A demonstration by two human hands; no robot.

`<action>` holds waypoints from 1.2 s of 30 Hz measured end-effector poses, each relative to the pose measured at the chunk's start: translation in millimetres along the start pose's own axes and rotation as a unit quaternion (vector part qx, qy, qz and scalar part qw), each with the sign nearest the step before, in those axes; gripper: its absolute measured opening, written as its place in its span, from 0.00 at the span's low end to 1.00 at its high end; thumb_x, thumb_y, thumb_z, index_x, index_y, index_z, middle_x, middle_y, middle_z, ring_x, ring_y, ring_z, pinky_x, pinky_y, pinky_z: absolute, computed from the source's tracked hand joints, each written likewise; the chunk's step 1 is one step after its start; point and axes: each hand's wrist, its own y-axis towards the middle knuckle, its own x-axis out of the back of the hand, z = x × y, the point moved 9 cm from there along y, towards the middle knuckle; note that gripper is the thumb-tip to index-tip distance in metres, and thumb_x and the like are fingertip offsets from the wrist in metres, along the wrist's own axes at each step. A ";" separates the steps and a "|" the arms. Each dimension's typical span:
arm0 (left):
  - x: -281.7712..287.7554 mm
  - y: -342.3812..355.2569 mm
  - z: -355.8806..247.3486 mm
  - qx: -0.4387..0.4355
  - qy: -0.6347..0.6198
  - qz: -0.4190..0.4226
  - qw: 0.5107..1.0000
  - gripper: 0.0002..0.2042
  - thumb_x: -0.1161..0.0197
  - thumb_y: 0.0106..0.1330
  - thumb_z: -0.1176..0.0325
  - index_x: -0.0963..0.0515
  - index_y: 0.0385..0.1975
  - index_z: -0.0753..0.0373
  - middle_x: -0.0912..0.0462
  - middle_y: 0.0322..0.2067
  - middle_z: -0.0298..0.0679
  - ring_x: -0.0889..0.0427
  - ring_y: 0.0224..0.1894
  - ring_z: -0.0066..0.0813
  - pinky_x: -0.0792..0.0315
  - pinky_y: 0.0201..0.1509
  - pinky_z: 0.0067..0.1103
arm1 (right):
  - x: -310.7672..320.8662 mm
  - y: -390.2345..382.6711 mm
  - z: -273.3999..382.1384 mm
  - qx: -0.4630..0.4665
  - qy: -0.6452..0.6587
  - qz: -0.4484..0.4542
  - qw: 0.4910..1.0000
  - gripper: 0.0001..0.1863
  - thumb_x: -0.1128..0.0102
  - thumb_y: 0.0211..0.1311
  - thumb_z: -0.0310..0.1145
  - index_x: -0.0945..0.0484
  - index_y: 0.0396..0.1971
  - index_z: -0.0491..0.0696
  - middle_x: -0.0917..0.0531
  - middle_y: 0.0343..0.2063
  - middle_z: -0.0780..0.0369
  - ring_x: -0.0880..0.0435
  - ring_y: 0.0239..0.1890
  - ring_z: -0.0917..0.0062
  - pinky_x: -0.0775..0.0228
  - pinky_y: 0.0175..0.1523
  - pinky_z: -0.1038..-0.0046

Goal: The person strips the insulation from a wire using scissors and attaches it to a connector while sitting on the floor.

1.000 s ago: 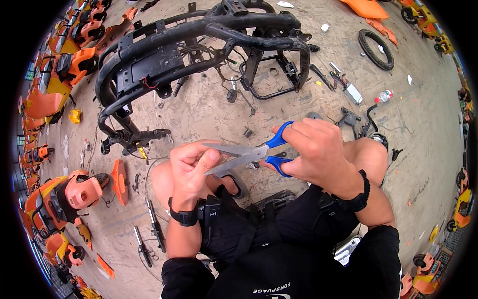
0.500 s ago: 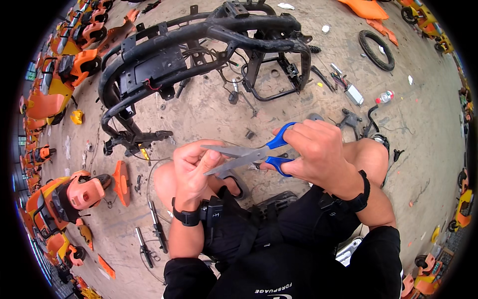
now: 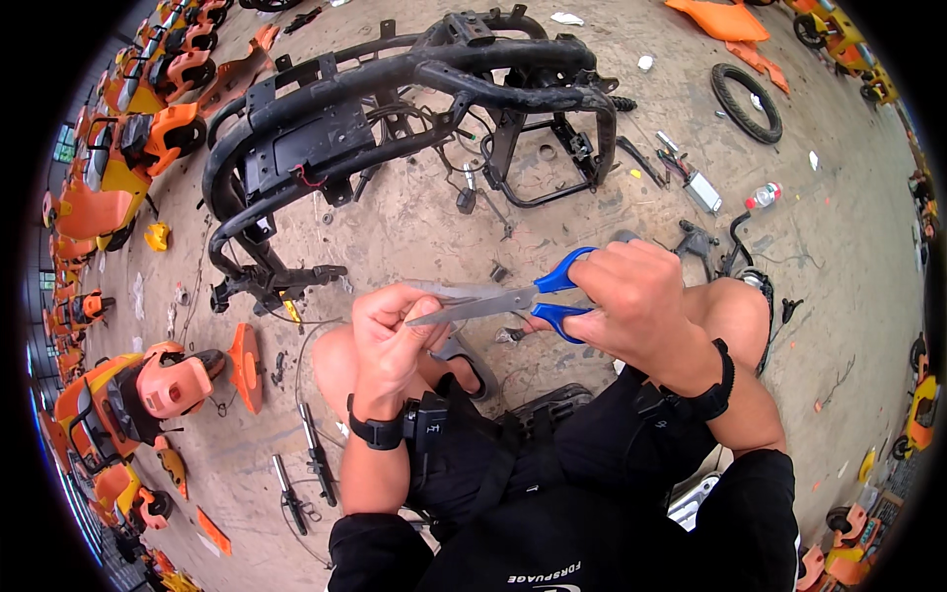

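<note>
My right hand point(image 3: 636, 296) is wrapped round the blue handles of a pair of scissors point(image 3: 513, 301), held above my lap with the blades pointing left. The blades are only slightly apart. Thumb and fingers of my left hand point(image 3: 388, 335) are pinched together at the blade tips. Whatever lies in that pinch is too small to make out. One blade passes in front of the left thumb, and the other runs up to the fingers behind it.
Ahead on the concrete floor stands a bare black scooter frame point(image 3: 355, 87) with loose cables. To its right lie a tyre point(image 3: 762, 132), a silver box point(image 3: 703, 191) and a plastic bottle point(image 3: 764, 195). Orange scooters point(image 3: 173, 385) line the left; two dark rods point(image 3: 316, 456) lie nearby.
The scissor blades and handles have come closer together. My left hand keeps its pinch at the tips. The whole scene has shifted slightly in view.
</note>
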 end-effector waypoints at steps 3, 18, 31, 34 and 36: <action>0.5 0.1 -0.3 0.006 -0.001 -0.005 1.000 0.09 0.42 0.67 0.72 0.23 0.34 0.74 0.29 0.16 0.33 0.39 0.15 0.14 0.45 0.18 0.16 | 1.9 0.6 0.9 0.007 0.016 -0.022 1.000 0.21 0.27 0.32 0.50 0.24 0.18 0.49 0.28 0.14 0.67 0.30 0.19 0.74 0.40 0.24 0.72; 6.4 -0.6 -2.7 0.011 0.090 -0.057 0.994 0.08 0.39 0.64 0.72 0.20 0.31 0.72 0.18 0.25 0.39 0.30 0.19 0.15 0.37 0.21 0.13 | -2.0 -2.5 -4.8 -0.005 0.020 -0.008 1.000 0.17 0.31 0.33 0.43 0.26 0.19 0.48 0.30 0.15 0.66 0.30 0.21 0.72 0.37 0.25 0.70; -2.8 0.8 -3.1 -0.027 0.076 0.013 0.997 0.10 0.42 0.66 0.70 0.26 0.37 0.74 0.30 0.17 0.33 0.44 0.14 0.13 0.52 0.17 0.16 | 7.2 -1.0 -5.4 0.010 0.024 -0.042 0.999 0.17 0.27 0.33 0.41 0.26 0.16 0.48 0.30 0.13 0.66 0.34 0.17 0.73 0.43 0.23 0.71; -6.4 2.3 -4.2 -0.029 0.069 0.019 0.997 0.10 0.42 0.66 0.70 0.26 0.36 0.74 0.31 0.17 0.33 0.46 0.14 0.13 0.53 0.17 0.16 | 3.1 -1.9 -8.9 -0.009 0.054 -0.044 0.998 0.18 0.26 0.32 0.41 0.27 0.14 0.48 0.30 0.11 0.66 0.35 0.17 0.73 0.44 0.22 0.71; -8.5 3.8 -4.6 -0.014 0.055 0.009 0.998 0.09 0.43 0.67 0.70 0.25 0.36 0.73 0.31 0.17 0.33 0.46 0.13 0.14 0.53 0.17 0.16 | -4.5 -1.2 -12.4 -0.034 0.084 -0.021 0.996 0.17 0.25 0.32 0.41 0.26 0.14 0.48 0.30 0.11 0.67 0.35 0.17 0.73 0.44 0.23 0.72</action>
